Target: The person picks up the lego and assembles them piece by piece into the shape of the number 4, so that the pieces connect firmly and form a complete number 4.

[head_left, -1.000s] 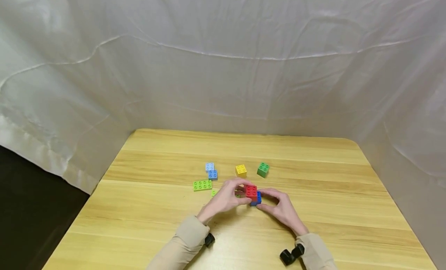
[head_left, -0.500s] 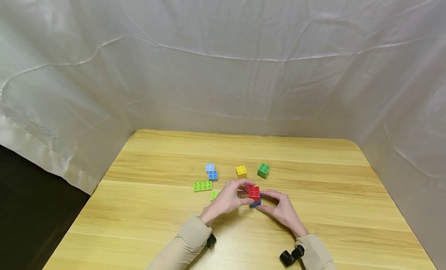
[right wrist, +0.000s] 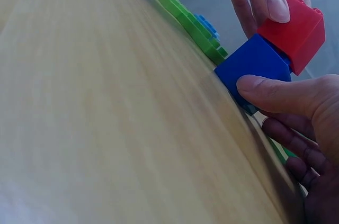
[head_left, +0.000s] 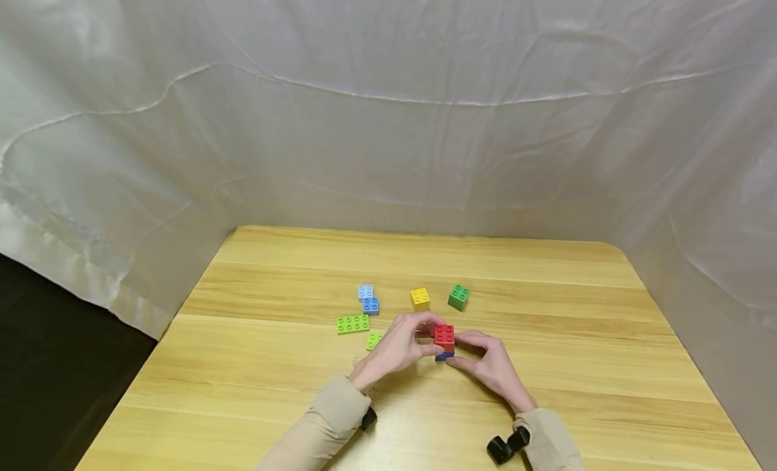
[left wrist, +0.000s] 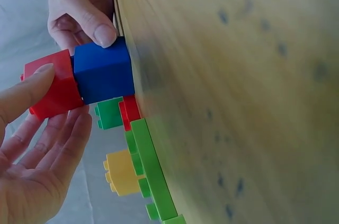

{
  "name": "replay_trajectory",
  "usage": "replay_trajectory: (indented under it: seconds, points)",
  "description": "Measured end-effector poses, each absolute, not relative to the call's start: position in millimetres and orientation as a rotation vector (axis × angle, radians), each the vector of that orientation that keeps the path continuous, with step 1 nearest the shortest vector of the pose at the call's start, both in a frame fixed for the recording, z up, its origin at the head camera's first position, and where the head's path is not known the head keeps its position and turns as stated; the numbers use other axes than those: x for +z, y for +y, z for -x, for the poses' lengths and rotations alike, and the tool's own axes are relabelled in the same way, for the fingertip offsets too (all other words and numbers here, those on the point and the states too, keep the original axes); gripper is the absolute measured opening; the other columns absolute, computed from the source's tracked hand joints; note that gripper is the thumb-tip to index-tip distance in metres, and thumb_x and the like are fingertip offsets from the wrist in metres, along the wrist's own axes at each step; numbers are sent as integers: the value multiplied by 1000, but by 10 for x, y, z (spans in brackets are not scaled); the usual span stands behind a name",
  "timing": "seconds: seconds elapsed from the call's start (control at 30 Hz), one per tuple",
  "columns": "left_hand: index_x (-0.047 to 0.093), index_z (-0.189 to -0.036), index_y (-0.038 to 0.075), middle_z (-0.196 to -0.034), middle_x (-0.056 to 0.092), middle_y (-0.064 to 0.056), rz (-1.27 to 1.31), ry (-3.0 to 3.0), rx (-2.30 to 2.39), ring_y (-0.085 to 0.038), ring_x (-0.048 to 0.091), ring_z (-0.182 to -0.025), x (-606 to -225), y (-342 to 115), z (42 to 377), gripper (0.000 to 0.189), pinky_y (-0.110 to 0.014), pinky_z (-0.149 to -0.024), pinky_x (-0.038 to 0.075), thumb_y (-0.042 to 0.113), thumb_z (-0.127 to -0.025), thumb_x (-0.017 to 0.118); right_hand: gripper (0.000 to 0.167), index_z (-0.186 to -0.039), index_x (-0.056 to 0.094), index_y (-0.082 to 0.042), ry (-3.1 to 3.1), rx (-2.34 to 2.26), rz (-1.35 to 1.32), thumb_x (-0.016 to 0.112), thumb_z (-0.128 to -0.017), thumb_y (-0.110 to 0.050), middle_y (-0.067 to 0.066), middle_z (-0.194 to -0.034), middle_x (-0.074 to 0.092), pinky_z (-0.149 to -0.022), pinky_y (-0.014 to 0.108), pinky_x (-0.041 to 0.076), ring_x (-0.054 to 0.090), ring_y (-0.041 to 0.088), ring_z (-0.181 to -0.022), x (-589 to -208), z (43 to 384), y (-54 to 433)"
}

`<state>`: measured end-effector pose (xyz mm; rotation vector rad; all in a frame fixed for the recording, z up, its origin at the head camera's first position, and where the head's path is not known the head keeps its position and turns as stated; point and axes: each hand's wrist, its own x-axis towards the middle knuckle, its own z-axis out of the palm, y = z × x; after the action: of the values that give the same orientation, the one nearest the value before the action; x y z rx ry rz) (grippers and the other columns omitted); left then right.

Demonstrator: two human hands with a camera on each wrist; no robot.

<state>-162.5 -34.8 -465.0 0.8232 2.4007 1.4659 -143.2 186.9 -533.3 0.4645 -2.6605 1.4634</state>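
Observation:
Thumb and fingers of my left hand [head_left: 397, 346] grip a red brick [head_left: 444, 339] with two rows of studs. It sits right over a dark blue brick [left wrist: 104, 71] of similar size. A narrow gap with a bit of blue stud shows between the two bricks in the left wrist view. My right hand [head_left: 493, 368] pinches the blue brick low down, its thumb [right wrist: 257, 85] flat on one side. The blue brick stands on the tabletop [head_left: 583, 363], largely covered by the red one in the head view.
Left of the hands lie a long lime-green brick [head_left: 353, 324], a small lime piece [head_left: 373, 341], a light blue brick [head_left: 365, 293] and a mid-blue one [head_left: 371, 306]. Beyond stand yellow [head_left: 419, 299] and green [head_left: 458, 297] bricks. A low red piece [left wrist: 130, 112] shows behind the blue brick.
My left hand has shifted the red brick slightly right, from the blue brick's left side to squarely above it. My right hand has stayed almost still on the blue brick.

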Motion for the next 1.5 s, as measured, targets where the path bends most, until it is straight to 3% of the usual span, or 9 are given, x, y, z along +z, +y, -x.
replay_trajectory:
  seconds: [0.2, 0.47, 0.67, 0.97, 1.17, 1.5]
  points:
    - [66, -120, 5, -110, 75, -11, -865, 2390, 1478, -23, 73, -102, -4651, -352, 1627, 36, -41, -97, 59, 6, -86, 77, 39, -113, 77, -10, -2657, 1470, -468, 88, -76, -17, 3, -114, 77, -100, 32, 57, 69, 23, -111, -5313, 1431, 1859]
    - [66, -122, 5, -111, 75, -10, -918, 2410, 1432, -21, 72, -102, -4655, -365, 1650, 36, -36, -97, 60, 7, -87, 76, 40, -113, 77, -8, -2658, 1437, -481, 88, -75, -14, 4, -113, 77, -100, 35, 58, 70, 26, -110, -5311, 1433, 1850]
    - [67, -123, 5, -112, 75, -10, -945, 2421, 1389, -22, 72, -103, -4633, -371, 1671, 38, -29, -96, 59, 7, -87, 77, 40, -112, 77, -8, -2655, 1421, -481, 89, -74, -13, 4, -113, 77, -100, 37, 58, 70, 23, -110, -5292, 1428, 1843]
    - [69, -122, 5, -111, 75, -11, -960, 2400, 1395, -22, 73, -102, -4632, -362, 1698, 37, -36, -97, 60, 6, -85, 77, 39, -110, 77, -6, -2617, 1406, -508, 89, -74, -12, 7, -111, 77, -98, 32, 58, 71, 17, -107, -5324, 1436, 1843]
    - [70, -120, 7, -111, 75, -8, -958, 2406, 1357, -16, 72, -100, -4633, -349, 1725, 34, -31, -94, 60, 11, -87, 78, 38, -110, 78, -9, -2619, 1411, -503, 89, -74, -13, 6, -110, 78, -99, 33, 58, 70, 15, -107, -5326, 1441, 1837]
    - [69, -125, 7, -111, 74, -8, -905, 2450, 1337, -24, 72, -100, -4645, -368, 1726, 40, -35, -91, 60, 16, -87, 78, 39, -111, 78, -7, -2633, 1441, -480, 89, -74, -12, 4, -111, 77, -98, 31, 58, 68, 11, -107, -5303, 1430, 1833]
